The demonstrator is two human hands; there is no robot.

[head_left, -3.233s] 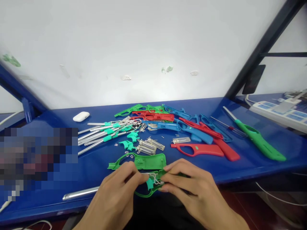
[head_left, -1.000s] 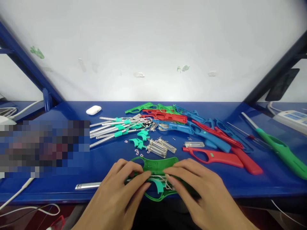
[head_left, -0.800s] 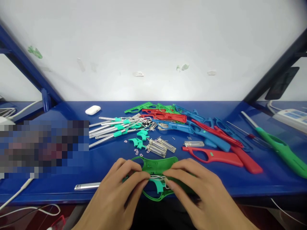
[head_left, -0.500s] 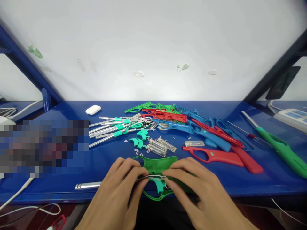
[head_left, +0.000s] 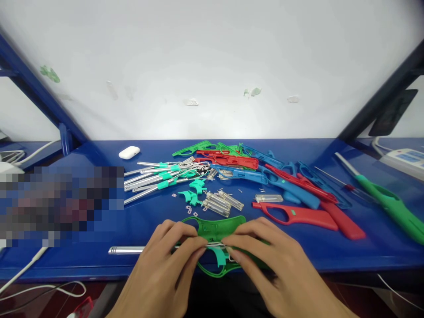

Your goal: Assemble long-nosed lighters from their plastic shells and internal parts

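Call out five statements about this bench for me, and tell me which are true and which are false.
1. White wires run between the left hand and the right hand. True.
2. The metal tube by the hands sticks out to the right. False: the tube sticks out to the left.
3. An aqua trigger shows between the hands. True.
4. The white case lies right of the screwdriver. False: the case lies far left of the screwdriver.
5. Every loose shell is green. False: red and blue ones lie there too.
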